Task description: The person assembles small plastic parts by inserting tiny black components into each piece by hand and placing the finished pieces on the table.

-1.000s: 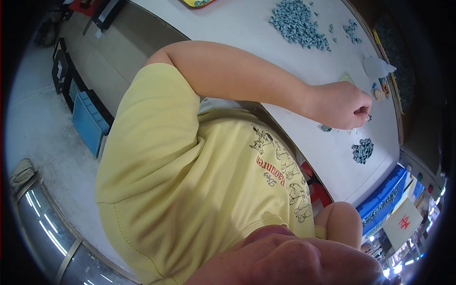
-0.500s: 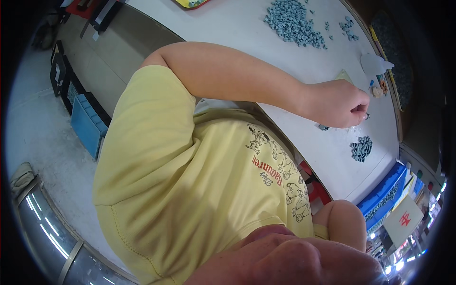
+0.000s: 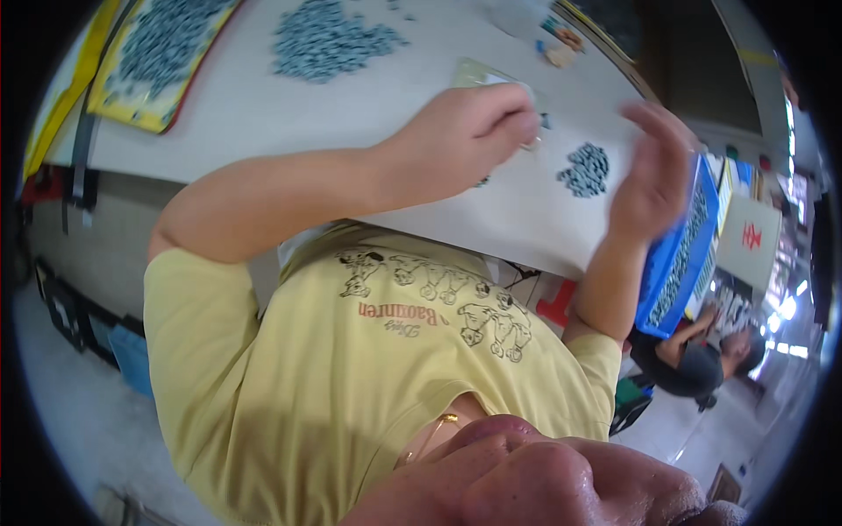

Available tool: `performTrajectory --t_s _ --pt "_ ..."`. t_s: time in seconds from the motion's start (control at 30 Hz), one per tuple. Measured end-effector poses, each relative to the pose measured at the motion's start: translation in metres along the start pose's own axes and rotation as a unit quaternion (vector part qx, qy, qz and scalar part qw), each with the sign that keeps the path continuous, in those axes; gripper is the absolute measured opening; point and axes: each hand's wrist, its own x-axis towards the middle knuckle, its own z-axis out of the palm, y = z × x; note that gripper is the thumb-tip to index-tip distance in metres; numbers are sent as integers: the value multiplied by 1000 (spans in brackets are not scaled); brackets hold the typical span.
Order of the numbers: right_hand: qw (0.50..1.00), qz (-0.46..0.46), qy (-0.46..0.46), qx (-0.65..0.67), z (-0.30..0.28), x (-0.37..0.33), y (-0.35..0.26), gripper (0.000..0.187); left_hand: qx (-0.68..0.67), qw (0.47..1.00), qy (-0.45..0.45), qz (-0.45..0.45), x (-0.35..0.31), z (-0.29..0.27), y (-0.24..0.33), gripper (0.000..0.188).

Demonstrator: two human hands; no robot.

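My left hand (image 3: pixel 465 136) is held above the white table (image 3: pixel 421 53), its fingers curled together in a pinch. What is between the fingertips cannot be made out. A pale green flat piece (image 3: pixel 474 74) lies just beyond that hand, and a few small blue-grey pieces are partly hidden under and beside it. To its right sits a small heap of blue-grey pieces (image 3: pixel 586 170). My right hand (image 3: pixel 653 175), blurred by motion, is raised right of this heap, fingers stretched out and apparently holding nothing.
A larger pile of blue-grey pieces (image 3: pixel 329 44) spreads at the far left. Beside it is a yellow tray (image 3: pixel 158 116) full of similar pieces. A blue bin (image 3: pixel 651 320) stands by the table's right end. Another person (image 3: pixel 688 359) is at the right.
My view has shifted, so the table contents appear further left. My right hand has come up into view over the table's right side. The left hand keeps its pinch.
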Motion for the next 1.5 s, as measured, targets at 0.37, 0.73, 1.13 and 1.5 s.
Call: performTrajectory --t_s 0.37,0.73,1.13,1.5 --pt "984 -2 -176 28 4 -11 6 33 42 992 42 113 17 19 1 10" --pt "993 -71 -88 25 -14 -39 61 29 -11 1000 -11 7 56 53 -21 20" --pt "991 -59 -113 24 -39 -50 89 29 -203 967 -99 -121 81 72 -24 20" --pt "918 240 -271 -163 -126 -28 121 22 74 982 -87 -150 87 86 -12 21"
